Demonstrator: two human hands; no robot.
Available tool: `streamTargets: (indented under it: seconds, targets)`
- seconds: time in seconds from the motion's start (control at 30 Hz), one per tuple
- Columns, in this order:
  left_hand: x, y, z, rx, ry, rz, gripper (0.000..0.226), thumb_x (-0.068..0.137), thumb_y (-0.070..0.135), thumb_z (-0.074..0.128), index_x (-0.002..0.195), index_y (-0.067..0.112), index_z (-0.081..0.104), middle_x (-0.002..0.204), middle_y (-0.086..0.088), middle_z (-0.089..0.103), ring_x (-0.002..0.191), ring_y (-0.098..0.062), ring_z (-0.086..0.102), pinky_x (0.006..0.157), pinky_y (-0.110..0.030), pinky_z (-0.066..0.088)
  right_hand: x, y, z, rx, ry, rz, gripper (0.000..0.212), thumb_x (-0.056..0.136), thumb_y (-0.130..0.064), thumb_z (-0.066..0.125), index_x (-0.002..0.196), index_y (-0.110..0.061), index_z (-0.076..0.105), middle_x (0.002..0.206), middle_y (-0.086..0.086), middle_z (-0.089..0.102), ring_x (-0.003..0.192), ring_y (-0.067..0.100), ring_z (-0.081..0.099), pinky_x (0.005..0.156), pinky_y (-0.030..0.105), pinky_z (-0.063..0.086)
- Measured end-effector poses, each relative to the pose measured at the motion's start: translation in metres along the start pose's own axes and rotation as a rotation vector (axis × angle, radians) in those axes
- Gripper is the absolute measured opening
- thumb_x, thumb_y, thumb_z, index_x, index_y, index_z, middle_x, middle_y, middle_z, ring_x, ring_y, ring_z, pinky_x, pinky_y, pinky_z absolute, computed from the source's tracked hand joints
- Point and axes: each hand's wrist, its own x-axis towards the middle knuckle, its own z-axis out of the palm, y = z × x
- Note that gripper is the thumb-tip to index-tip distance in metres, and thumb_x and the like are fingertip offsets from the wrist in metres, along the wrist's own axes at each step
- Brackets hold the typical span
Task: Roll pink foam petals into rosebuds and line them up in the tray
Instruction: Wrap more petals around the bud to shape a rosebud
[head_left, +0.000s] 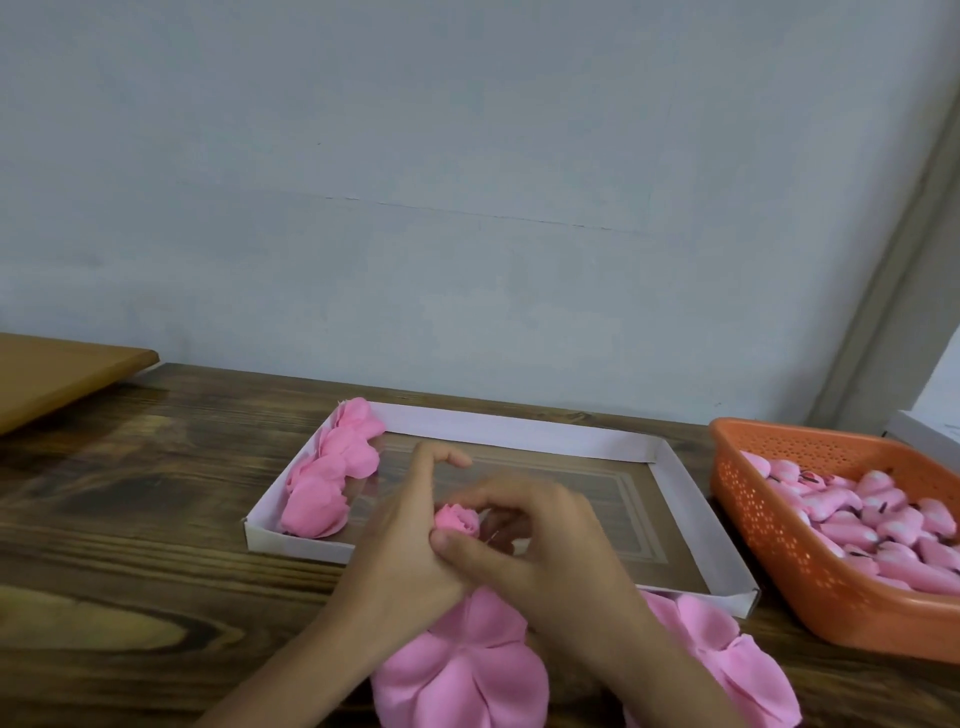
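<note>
A small pink rosebud sits between my two hands, just above the near edge of the white tray. My left hand grips it from the left, forefinger raised. My right hand curls round it from the right, thumb pressed at its base. Pink foam petals hang from the bud onto the table under my wrists. Several finished rosebuds stand in a line along the tray's left wall.
An orange perforated basket holding several pink pieces stands right of the tray. More loose pink petals lie at the tray's near right corner. A tan board lies at the far left of the dark wooden table.
</note>
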Motion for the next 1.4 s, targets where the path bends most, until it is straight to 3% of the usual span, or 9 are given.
streamTargets:
  seconds: [0.1, 0.27, 0.5, 0.63, 0.73, 0.87, 1.0, 1.13, 1.4]
  targets:
    - [0.005, -0.001, -0.005, -0.033, -0.037, -0.054, 0.083, 0.063, 0.019, 0.08, 0.113, 0.068, 0.036, 0.103, 0.043, 0.059, 0.093, 0.012, 0.063, 0.073, -0.008, 0.052, 0.013, -0.001, -0.007, 0.17, -0.154, 0.063, 0.011, 0.085, -0.02, 0.083, 0.094, -0.027, 0.08, 0.085, -0.004, 0.079, 0.077, 0.014, 0.075, 0.074, 0.036, 0.063]
    - [0.015, -0.007, -0.016, -0.208, -0.034, -0.118, 0.089, 0.058, 0.03, 0.092, 0.132, 0.044, 0.046, 0.09, 0.001, 0.076, 0.079, -0.019, 0.076, 0.07, -0.037, 0.064, 0.052, 0.0, -0.023, 0.321, -0.215, 0.2, 0.012, 0.082, -0.004, 0.084, 0.093, -0.006, 0.079, 0.09, 0.011, 0.08, 0.082, 0.018, 0.076, 0.08, 0.029, 0.061]
    - [0.025, -0.019, -0.036, -0.295, -0.081, -0.262, 0.058, 0.086, 0.012, 0.08, 0.125, 0.046, 0.052, 0.085, -0.013, 0.07, 0.057, -0.01, 0.056, 0.052, -0.023, 0.048, 0.094, 0.005, -0.023, 0.53, -0.345, 0.414, 0.009, 0.084, -0.003, 0.082, 0.093, -0.006, 0.082, 0.1, 0.019, 0.078, 0.09, 0.023, 0.075, 0.082, 0.023, 0.061]
    - [0.029, -0.026, -0.04, -0.264, -0.118, -0.271, 0.043, 0.093, 0.016, 0.071, 0.123, 0.037, 0.049, 0.092, -0.015, 0.071, 0.056, -0.006, 0.053, 0.051, -0.022, 0.045, 0.103, 0.008, -0.013, 0.578, -0.355, 0.484, 0.009, 0.084, -0.002, 0.082, 0.093, -0.006, 0.082, 0.098, 0.016, 0.078, 0.087, 0.02, 0.077, 0.079, 0.02, 0.06]
    - [0.032, -0.036, -0.041, -0.164, -0.156, -0.316, 0.037, 0.096, 0.026, 0.067, 0.119, 0.044, 0.044, 0.076, 0.003, 0.061, 0.057, -0.002, 0.051, 0.054, -0.022, 0.046, 0.105, 0.008, -0.006, 0.582, -0.339, 0.492, 0.013, 0.083, -0.001, 0.083, 0.096, 0.001, 0.081, 0.099, 0.016, 0.079, 0.088, 0.019, 0.077, 0.078, 0.02, 0.061]
    - [0.04, -0.039, -0.04, -0.045, -0.174, -0.333, 0.048, 0.095, 0.027, 0.068, 0.123, 0.038, 0.03, 0.097, 0.005, 0.055, 0.056, 0.002, 0.054, 0.052, -0.013, 0.043, 0.104, 0.011, -0.004, 0.596, -0.299, 0.499, 0.018, 0.084, -0.001, 0.082, 0.101, 0.006, 0.078, 0.101, 0.017, 0.079, 0.089, 0.018, 0.078, 0.076, 0.02, 0.061]
    - [0.041, -0.037, -0.032, 0.089, -0.134, -0.236, 0.05, 0.092, 0.03, 0.074, 0.12, 0.028, 0.032, 0.103, 0.011, 0.055, 0.078, 0.016, 0.06, 0.056, -0.006, 0.045, 0.098, 0.016, -0.005, 0.635, -0.302, 0.474, 0.023, 0.086, -0.006, 0.082, 0.104, 0.007, 0.076, 0.104, 0.017, 0.079, 0.097, 0.021, 0.078, 0.081, 0.022, 0.061]
    - [0.043, -0.037, -0.025, 0.179, -0.162, -0.204, 0.039, 0.096, 0.024, 0.068, 0.116, 0.018, 0.034, 0.109, 0.006, 0.058, 0.091, -0.002, 0.065, 0.072, -0.026, 0.054, 0.092, 0.019, -0.004, 0.599, -0.283, 0.441, 0.042, 0.077, -0.006, 0.091, 0.111, 0.006, 0.069, 0.101, 0.014, 0.08, 0.098, 0.025, 0.078, 0.084, 0.028, 0.062]
    - [0.052, -0.036, -0.021, 0.273, -0.215, -0.141, 0.041, 0.095, 0.022, 0.072, 0.106, 0.012, 0.033, 0.101, 0.016, 0.047, 0.083, 0.004, 0.054, 0.062, -0.006, 0.043, 0.094, 0.029, -0.006, 0.584, -0.316, 0.465, 0.027, 0.08, -0.004, 0.086, 0.105, 0.0, 0.074, 0.101, 0.012, 0.079, 0.088, 0.016, 0.076, 0.078, 0.023, 0.061]
